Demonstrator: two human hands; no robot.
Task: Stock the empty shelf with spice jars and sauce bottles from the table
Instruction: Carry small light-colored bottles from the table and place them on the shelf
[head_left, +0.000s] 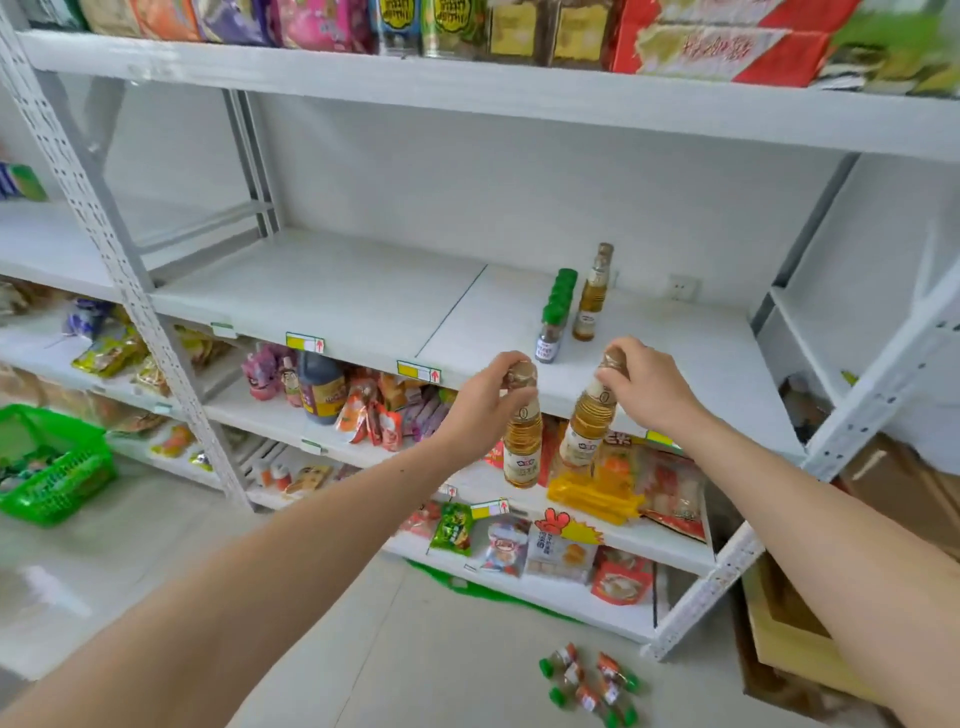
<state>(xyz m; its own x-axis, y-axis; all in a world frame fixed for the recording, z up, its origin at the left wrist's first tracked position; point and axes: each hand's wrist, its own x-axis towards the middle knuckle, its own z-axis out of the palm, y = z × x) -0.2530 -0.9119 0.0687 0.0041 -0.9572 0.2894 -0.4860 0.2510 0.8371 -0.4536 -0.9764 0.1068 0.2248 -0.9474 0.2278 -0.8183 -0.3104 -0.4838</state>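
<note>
My left hand (485, 397) grips the cap of an amber sauce bottle (522, 449), held upright in front of the white middle shelf (337, 291). My right hand (649, 384) grips the cap of a second amber bottle (587, 431), tilted slightly, just right of the first. Both bottles hang below the shelf's front edge. On the shelf behind them stand a row of green-capped spice jars (556, 312) and a tall amber bottle (592, 296). The shelf's left part is bare.
Several small green-capped jars (589, 686) lie on the floor near the rack's right foot. A green basket (52, 467) sits on the floor at left. Lower shelves hold snack packets and a dark bottle (319, 387). Cardboard boxes (795, 639) stand at right.
</note>
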